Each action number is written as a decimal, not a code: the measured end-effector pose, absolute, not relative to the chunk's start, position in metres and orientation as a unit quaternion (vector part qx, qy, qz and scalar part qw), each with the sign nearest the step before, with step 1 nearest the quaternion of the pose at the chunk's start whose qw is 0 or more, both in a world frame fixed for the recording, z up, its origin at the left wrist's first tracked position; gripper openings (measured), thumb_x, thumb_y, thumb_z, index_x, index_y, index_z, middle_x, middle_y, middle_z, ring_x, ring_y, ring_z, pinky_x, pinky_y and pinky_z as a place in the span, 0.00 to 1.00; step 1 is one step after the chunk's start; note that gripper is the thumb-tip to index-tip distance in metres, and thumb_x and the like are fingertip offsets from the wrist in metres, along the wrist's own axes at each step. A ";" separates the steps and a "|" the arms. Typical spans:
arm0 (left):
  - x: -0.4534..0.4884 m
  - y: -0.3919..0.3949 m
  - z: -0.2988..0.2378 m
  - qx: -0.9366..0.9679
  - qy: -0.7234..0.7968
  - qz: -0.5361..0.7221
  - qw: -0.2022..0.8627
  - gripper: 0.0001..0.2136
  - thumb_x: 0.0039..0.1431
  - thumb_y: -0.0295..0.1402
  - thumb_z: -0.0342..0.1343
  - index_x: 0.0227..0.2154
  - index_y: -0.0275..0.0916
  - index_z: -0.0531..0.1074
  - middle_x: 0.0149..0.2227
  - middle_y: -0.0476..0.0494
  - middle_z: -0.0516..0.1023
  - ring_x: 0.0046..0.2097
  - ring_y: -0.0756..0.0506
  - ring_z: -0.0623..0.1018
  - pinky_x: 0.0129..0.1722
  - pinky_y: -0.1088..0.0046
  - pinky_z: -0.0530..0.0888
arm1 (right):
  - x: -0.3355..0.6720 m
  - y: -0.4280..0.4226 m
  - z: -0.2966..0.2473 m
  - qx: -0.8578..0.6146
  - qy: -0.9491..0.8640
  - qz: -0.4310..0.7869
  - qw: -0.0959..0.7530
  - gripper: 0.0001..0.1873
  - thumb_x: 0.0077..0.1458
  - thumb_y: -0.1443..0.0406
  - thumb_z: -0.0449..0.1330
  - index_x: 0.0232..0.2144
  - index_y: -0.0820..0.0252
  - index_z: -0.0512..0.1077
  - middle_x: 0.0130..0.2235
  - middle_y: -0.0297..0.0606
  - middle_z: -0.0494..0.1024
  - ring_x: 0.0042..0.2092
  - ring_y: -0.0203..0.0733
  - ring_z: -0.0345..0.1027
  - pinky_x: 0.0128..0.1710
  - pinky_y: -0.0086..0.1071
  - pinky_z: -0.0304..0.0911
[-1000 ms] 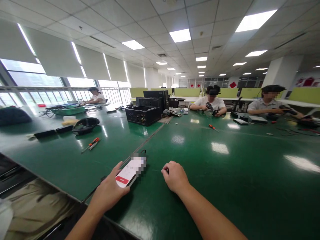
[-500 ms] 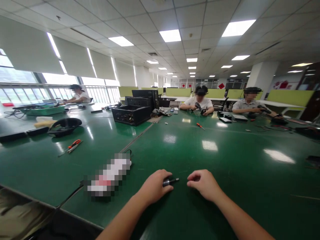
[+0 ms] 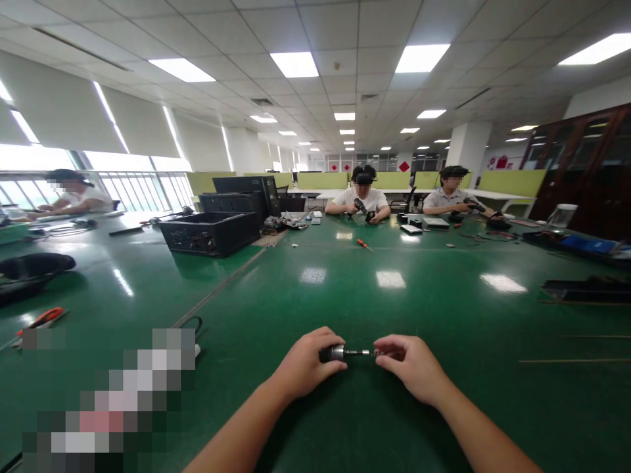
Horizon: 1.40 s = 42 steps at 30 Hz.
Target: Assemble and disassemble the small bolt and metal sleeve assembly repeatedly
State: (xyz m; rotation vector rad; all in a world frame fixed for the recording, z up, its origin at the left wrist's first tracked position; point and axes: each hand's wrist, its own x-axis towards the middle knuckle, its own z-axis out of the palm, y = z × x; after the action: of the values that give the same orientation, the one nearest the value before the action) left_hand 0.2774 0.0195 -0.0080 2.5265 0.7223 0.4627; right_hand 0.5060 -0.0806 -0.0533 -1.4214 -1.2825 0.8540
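Got a small driver in both hands here: stubby black grip, shiny silver collar, thin metal shaft poking out to the right. It sits just above the green desk, near my edge, right between my fists. My left hand is curled tight around the grip, knuckles up. My right hand pinches the far end of the shaft with its fingertips, the other fingers tucked in. Any marking on it is too small to read.
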 end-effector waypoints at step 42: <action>0.299 0.016 -0.024 0.908 0.219 0.229 0.274 0.13 0.50 0.34 0.68 0.40 0.42 0.79 0.36 0.47 0.82 0.38 0.44 0.79 0.40 0.71 0.72 | 0.512 -0.095 -0.041 -0.566 -0.656 0.238 0.439 0.45 0.39 0.61 0.73 0.60 0.51 0.64 0.56 0.42 0.69 0.51 0.49 0.68 0.47 0.40 0.68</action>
State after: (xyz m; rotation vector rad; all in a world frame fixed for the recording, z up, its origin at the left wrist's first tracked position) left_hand 0.2986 0.0158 -0.0243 2.4431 0.5878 0.6150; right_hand 0.5117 -0.0955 -0.0415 -1.4060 -1.6292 0.5924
